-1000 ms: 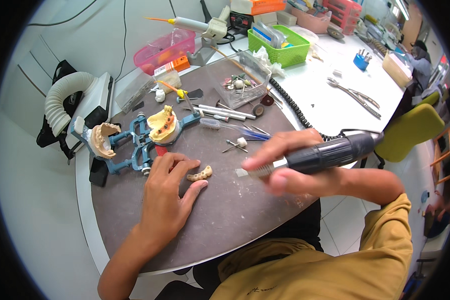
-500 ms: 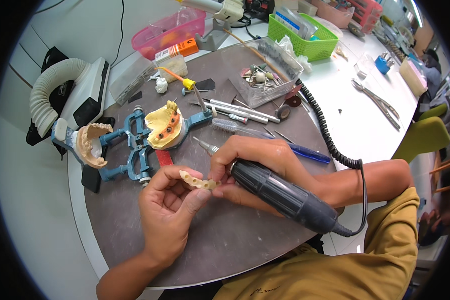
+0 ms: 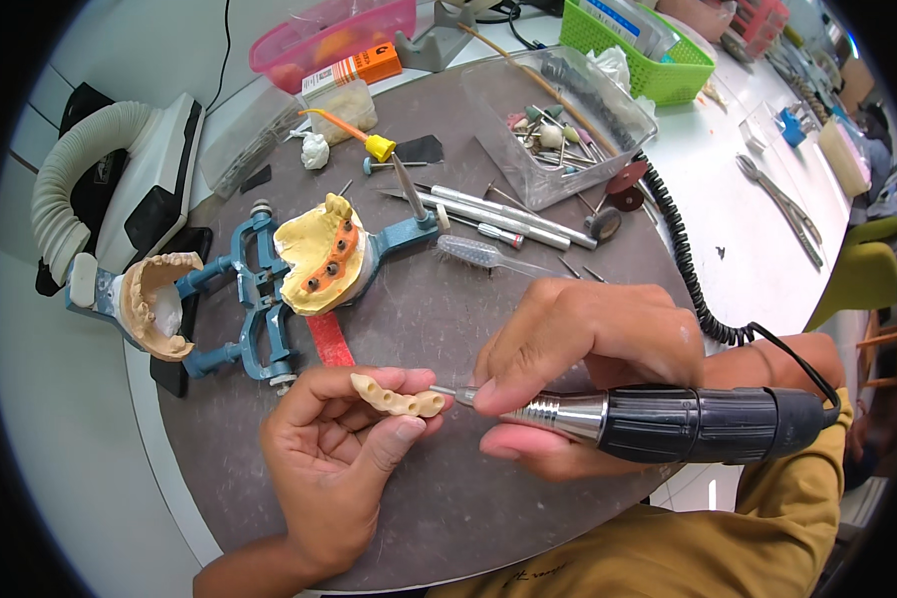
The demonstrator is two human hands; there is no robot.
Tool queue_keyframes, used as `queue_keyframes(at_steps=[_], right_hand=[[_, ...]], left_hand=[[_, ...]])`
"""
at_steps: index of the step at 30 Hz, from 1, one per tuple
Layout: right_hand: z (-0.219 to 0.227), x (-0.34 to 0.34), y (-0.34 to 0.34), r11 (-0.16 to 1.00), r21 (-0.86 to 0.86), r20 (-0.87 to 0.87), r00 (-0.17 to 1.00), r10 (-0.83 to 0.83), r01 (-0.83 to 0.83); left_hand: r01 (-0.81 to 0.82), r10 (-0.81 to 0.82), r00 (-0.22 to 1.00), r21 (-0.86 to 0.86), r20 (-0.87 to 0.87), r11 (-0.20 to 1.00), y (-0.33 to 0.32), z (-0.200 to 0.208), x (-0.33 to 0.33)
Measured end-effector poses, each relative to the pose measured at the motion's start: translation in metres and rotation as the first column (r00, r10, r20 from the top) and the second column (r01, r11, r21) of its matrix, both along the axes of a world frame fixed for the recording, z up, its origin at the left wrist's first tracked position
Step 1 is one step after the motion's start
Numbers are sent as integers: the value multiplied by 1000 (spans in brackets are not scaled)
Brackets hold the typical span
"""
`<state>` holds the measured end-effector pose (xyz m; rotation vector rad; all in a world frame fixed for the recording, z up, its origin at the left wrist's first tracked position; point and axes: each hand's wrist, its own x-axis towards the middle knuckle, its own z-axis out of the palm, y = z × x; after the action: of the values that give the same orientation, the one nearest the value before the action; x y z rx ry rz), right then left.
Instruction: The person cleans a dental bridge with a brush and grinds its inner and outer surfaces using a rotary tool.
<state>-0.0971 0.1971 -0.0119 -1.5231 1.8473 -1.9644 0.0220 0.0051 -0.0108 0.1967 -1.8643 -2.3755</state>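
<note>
Cream curved dental bridge with hollow sockets [image 3: 397,400]: off yellow-and-orange plaster cast [image 3: 303,242] at eleven o'clock, pinched between thumb and fingers of my left hand [image 3: 331,458]. My right hand [image 3: 603,339] grips black-and-silver handpiece [image 3: 703,424], slim metal bur [image 3: 443,390] at bridge's three-o'clock end; amount shaped or left, can't tell.

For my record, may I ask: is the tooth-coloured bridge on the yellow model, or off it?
Off: the bridge is pinched in the left hand, and on the yellow model the dark posts stand uncovered.
</note>
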Motion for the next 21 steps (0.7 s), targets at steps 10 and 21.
queue_keyframes(at_steps=[10, 21], right_hand=[[1, 6, 0, 993, 120, 5, 1000, 11, -11], [1, 6, -2, 983, 182, -34, 999, 2, 4]], left_hand=[[-31, 30, 999, -105, -14, 994, 4, -1, 2], [-9, 8, 1000, -87, -8, 996, 4, -1, 2]])
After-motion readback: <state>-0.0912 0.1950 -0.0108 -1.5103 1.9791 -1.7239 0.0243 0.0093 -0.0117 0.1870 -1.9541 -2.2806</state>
